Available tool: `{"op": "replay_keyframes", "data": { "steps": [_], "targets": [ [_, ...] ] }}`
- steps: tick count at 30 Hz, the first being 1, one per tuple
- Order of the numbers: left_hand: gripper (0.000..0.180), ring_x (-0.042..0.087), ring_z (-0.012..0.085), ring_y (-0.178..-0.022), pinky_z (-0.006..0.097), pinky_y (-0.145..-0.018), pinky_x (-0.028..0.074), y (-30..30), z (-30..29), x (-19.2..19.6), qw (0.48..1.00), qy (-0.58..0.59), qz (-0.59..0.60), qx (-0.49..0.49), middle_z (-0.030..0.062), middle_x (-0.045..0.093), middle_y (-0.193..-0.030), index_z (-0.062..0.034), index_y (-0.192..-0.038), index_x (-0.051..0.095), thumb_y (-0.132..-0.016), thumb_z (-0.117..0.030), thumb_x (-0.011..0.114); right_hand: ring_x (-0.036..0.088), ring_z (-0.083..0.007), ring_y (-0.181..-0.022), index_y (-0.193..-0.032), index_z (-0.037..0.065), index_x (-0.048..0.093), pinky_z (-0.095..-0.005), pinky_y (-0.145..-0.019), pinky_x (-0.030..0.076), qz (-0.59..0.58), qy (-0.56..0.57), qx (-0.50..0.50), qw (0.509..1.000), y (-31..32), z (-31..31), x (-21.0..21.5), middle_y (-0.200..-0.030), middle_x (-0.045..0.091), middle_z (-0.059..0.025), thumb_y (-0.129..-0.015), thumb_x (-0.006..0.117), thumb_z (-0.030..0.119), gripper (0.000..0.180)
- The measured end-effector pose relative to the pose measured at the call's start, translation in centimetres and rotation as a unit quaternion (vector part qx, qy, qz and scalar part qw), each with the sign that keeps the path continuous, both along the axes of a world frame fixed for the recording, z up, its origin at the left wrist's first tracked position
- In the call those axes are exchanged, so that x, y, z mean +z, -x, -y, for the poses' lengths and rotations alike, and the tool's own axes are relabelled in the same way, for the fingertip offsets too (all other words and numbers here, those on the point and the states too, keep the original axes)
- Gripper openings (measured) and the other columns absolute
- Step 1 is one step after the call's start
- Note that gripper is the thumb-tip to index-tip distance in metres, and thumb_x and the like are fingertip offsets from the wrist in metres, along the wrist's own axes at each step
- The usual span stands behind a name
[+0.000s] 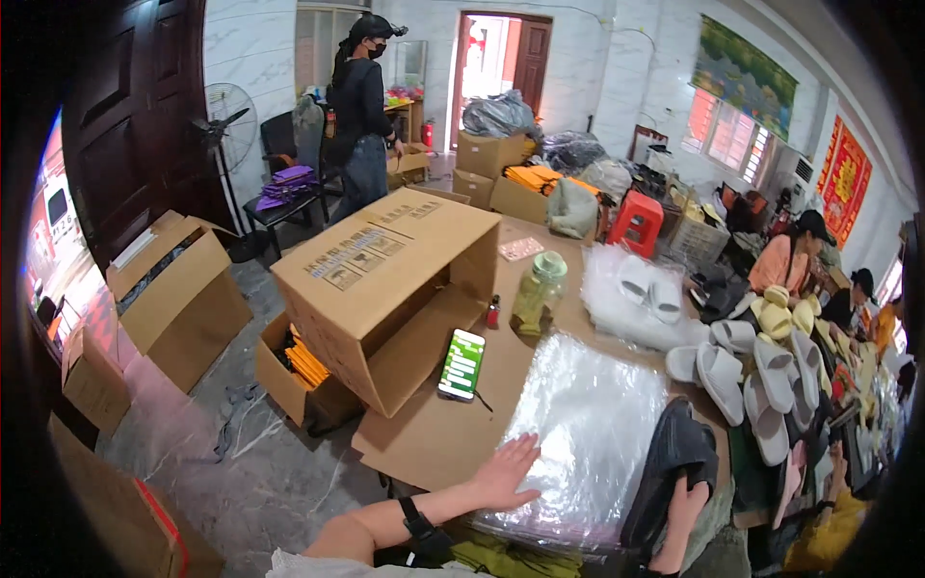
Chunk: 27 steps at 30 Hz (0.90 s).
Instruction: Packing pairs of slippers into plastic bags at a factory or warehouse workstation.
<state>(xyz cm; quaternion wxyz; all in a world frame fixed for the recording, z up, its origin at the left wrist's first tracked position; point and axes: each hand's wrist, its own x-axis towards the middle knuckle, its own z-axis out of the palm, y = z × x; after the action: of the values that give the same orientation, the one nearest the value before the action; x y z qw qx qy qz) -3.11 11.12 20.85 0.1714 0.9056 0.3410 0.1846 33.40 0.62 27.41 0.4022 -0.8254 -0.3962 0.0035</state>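
My left hand [506, 472] lies flat, fingers stretched, on the near left part of a stack of clear plastic bags [588, 424]. At the right edge of that stack, my right hand [686, 506] grips a black slipper [665, 462]; its fingers are partly hidden by the slipper. I cannot tell whether one slipper or a pair is in it. Beyond the bags lies a phone [462, 364] with a lit screen. A small red bottle [493, 310] and a yellowish-green jar [538, 294] stand behind it.
An open cardboard box [385, 250] lies on its side on the table's left. Piled grey and cream slippers [761, 376] crowd the right, near wrapped white slippers [650, 289] and a red stool [636, 223]. A standing person [361, 116] is at the back; others sit far right.
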Motion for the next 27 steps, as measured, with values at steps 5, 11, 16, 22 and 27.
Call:
{"op": "replay_keyframes", "data": {
  "steps": [5, 11, 16, 22, 27],
  "targets": [
    [0.09, 0.009, 0.0404, -0.154, 0.053, -0.123, 0.011, -0.3, 0.4, 0.3, 0.995, -0.038, -0.083, 0.038, 0.0278, 0.014, -0.164, 0.0066, -0.153, 0.027, -0.097, -0.06, 0.047, 0.06, -0.0313, -0.101, -0.113, -0.013, 0.059, -0.0436, -0.088, 0.047, -0.129, -0.057, 0.107, 0.984, 7.9, 3.9, 4.0, -0.11, 0.064, -0.0228, -0.096, 0.064, 0.014, 0.031],
    [0.083, 0.009, 0.045, -0.152, 0.056, -0.123, 0.011, -1.9, 0.7, 3.8, 0.991, -0.008, -0.122, 0.055, 0.0302, 0.017, -0.162, -0.0067, -0.155, 0.033, -0.093, -0.054, 0.06, 0.063, -0.0417, -0.1, -0.115, -0.008, 0.061, -0.0458, -0.086, 0.048, -0.051, -0.059, 0.123, 0.989, 6.8, 7.4, -1.3, -0.112, 0.065, -0.027, -0.095, 0.068, 0.019, 0.035],
    [0.069, 0.037, 0.0394, -0.143, 0.047, -0.112, 0.04, -1.5, -0.3, 6.7, 0.987, -0.024, 0.031, -0.153, 0.0219, 0.038, -0.154, -0.011, -0.147, 0.046, -0.088, -0.035, 0.072, 0.057, -0.0306, -0.074, -0.099, -0.009, 0.06, -0.0442, -0.068, 0.045, -0.037, -0.082, -0.014, 0.996, 6.0, 12.0, -0.8, -0.085, 0.062, -0.0177, -0.096, 0.067, 0.02, 0.03],
    [0.06, 0.046, 0.0385, -0.136, 0.045, -0.107, 0.044, -4.5, 0.8, 3.2, 0.979, -0.027, 0.014, -0.203, 0.0167, 0.049, -0.148, -0.0102, -0.133, 0.059, -0.085, -0.041, 0.074, 0.061, -0.0267, -0.09, -0.106, -0.011, 0.061, -0.0394, -0.081, 0.046, -0.008, -0.144, -0.154, 0.977, 6.2, 18.7, -0.6, -0.095, 0.065, -0.018, -0.094, 0.065, 0.011, 0.026],
    [0.052, 0.047, 0.0393, -0.134, 0.046, -0.104, 0.046, -6.7, 0.8, 1.8, 0.986, -0.04, 0.027, -0.16, 0.0189, 0.052, -0.145, -0.0115, -0.13, 0.062, -0.086, -0.036, 0.075, 0.063, -0.0292, -0.094, -0.108, -0.01, 0.062, -0.0394, -0.084, 0.047, 0.005, -0.128, -0.135, 0.982, 6.7, 22.0, -0.7, -0.101, 0.066, -0.0186, -0.093, 0.066, 0.011, 0.026]
  ]
}}
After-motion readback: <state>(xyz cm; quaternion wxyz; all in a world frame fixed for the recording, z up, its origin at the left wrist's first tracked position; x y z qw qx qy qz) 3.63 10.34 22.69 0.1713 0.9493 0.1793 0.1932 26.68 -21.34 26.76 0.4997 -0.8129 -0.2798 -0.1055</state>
